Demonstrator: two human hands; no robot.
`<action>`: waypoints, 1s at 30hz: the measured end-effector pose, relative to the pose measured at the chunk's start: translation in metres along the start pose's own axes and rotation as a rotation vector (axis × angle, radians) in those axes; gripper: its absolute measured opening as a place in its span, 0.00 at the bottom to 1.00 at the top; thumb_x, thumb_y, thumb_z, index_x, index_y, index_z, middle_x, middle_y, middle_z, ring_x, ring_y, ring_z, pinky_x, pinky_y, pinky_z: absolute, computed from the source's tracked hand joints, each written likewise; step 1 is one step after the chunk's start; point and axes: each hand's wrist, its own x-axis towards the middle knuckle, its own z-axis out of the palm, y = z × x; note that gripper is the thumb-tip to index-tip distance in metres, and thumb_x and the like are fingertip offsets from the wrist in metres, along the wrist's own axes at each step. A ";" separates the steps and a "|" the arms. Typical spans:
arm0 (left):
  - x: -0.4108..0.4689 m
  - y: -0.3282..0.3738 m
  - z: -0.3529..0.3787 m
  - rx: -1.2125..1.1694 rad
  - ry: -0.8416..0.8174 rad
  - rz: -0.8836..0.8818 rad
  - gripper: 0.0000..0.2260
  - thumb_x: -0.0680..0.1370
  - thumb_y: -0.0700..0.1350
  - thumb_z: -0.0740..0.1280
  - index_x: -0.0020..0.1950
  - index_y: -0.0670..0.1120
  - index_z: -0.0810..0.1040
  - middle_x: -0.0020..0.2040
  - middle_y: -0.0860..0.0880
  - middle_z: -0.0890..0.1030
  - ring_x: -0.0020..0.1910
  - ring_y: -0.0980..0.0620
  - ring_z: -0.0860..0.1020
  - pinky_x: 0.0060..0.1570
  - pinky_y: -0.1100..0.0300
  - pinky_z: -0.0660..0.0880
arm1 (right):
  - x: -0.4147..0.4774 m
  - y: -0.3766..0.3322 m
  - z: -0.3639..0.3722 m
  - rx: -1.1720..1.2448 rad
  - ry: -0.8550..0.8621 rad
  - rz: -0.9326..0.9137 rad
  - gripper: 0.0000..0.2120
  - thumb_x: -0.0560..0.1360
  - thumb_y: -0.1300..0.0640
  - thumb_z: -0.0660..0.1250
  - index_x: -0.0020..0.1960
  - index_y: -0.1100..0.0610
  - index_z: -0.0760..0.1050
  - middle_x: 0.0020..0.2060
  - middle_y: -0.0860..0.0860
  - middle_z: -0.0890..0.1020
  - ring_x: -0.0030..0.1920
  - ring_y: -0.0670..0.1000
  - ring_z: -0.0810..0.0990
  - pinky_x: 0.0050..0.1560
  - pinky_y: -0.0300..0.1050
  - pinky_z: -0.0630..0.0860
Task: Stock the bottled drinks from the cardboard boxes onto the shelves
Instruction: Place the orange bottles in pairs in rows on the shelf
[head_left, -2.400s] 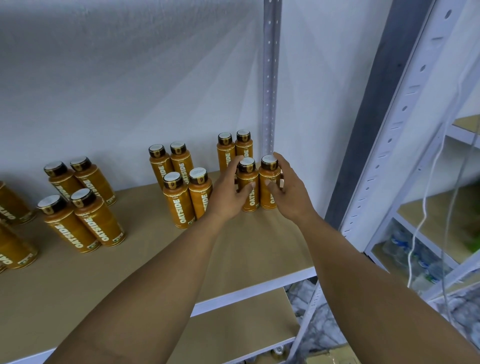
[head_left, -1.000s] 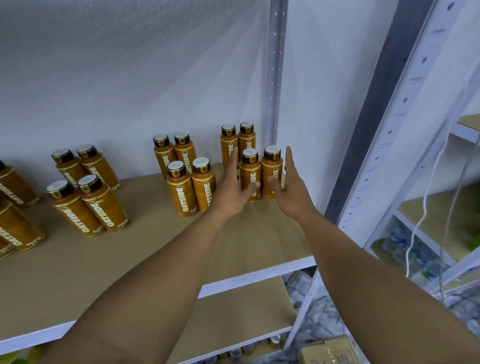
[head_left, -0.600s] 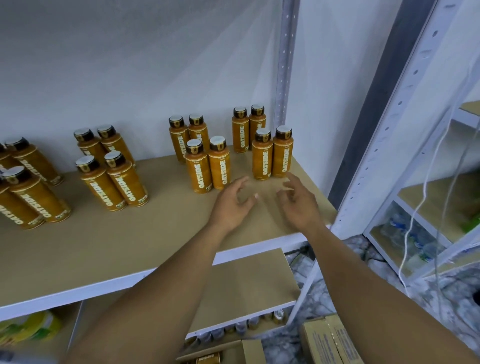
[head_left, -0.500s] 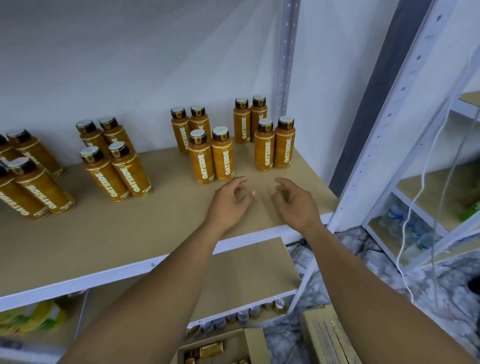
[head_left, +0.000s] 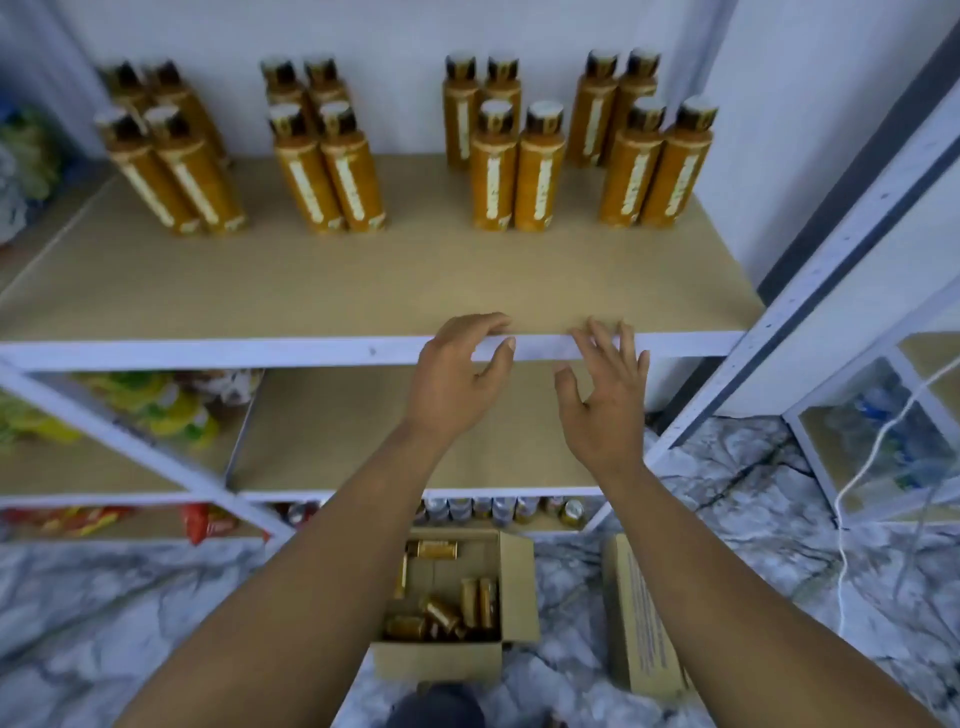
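Hovering near shelf (head_left: 260, 351) edge, left hand (head_left: 457, 384) and right hand (head_left: 602, 405), both empty, loosely spread

Amber, dark-capped bottles (head_left: 493, 171) stand upright in four clusters at the shelf's (head_left: 363, 280) far side; more lie jumbled in the open cardboard box (head_left: 436, 660) below.

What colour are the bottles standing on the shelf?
Orange-brown bottles with pale lettering down the side; the head view shows it best.

We note a matt fibreboard shelf (head_left: 363, 280), white painted metal frame (head_left: 208, 353), plain brown cardboard box (head_left: 436, 660), polished marble-patterned floor (head_left: 753, 545).
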 end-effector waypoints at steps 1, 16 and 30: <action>-0.015 -0.002 0.001 0.010 0.049 -0.011 0.12 0.80 0.44 0.70 0.62 0.43 0.82 0.57 0.49 0.84 0.57 0.53 0.82 0.59 0.59 0.77 | -0.012 -0.002 0.000 0.050 -0.018 -0.001 0.17 0.81 0.53 0.61 0.67 0.55 0.79 0.74 0.52 0.73 0.80 0.57 0.60 0.80 0.53 0.45; -0.216 -0.113 -0.010 -0.010 -0.086 -0.692 0.10 0.82 0.46 0.68 0.62 0.47 0.81 0.47 0.58 0.83 0.48 0.64 0.81 0.49 0.66 0.79 | -0.162 0.018 0.065 0.242 -0.499 0.332 0.10 0.82 0.53 0.66 0.59 0.53 0.82 0.42 0.44 0.81 0.41 0.38 0.77 0.44 0.28 0.69; -0.418 -0.419 0.103 -0.040 -0.565 -0.942 0.10 0.80 0.47 0.71 0.61 0.51 0.81 0.49 0.55 0.83 0.47 0.68 0.79 0.44 0.75 0.71 | -0.402 0.162 0.286 0.074 -0.587 0.849 0.11 0.82 0.53 0.67 0.62 0.53 0.81 0.50 0.42 0.82 0.49 0.37 0.79 0.48 0.20 0.69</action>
